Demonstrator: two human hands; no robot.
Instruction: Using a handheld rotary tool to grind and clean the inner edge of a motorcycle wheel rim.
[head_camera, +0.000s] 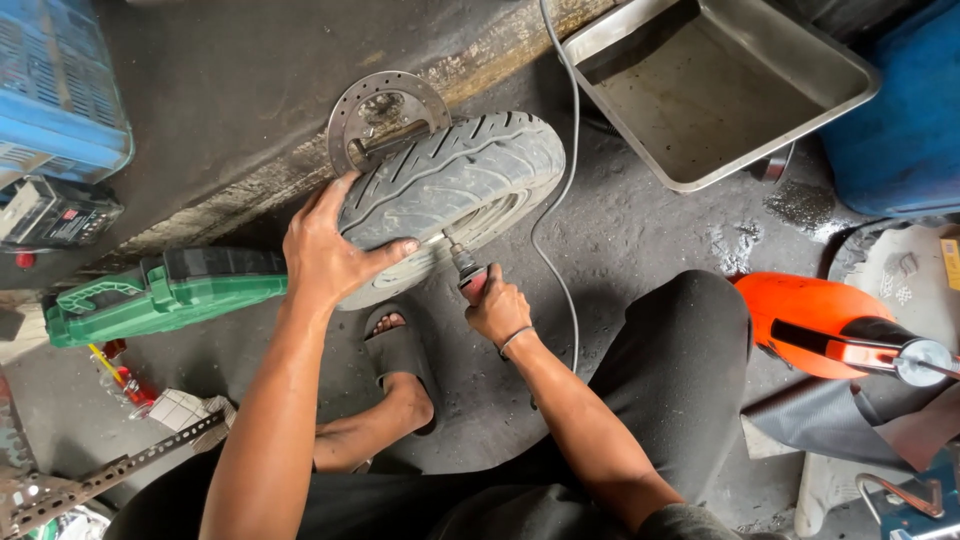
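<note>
A small grey tyre on its wheel (460, 185) stands tilted on the dark concrete floor, with a perforated brake disc (385, 110) showing behind its top. My left hand (325, 250) lies over the tread and grips the tyre's near edge. My right hand (495, 305) is closed around a small red-bodied tool (468, 270) whose metal tip touches the wheel's rim just below the tyre. A thin grey hose (560, 200) runs from the tool away past the tyre.
A metal tray (720, 90) sits at the upper right beside a blue container (900, 120). An orange canister (810, 320) lies right of my knee. A green tool case (160, 295) and a blue crate (55, 90) are at left. My sandalled foot (400, 350) rests under the wheel.
</note>
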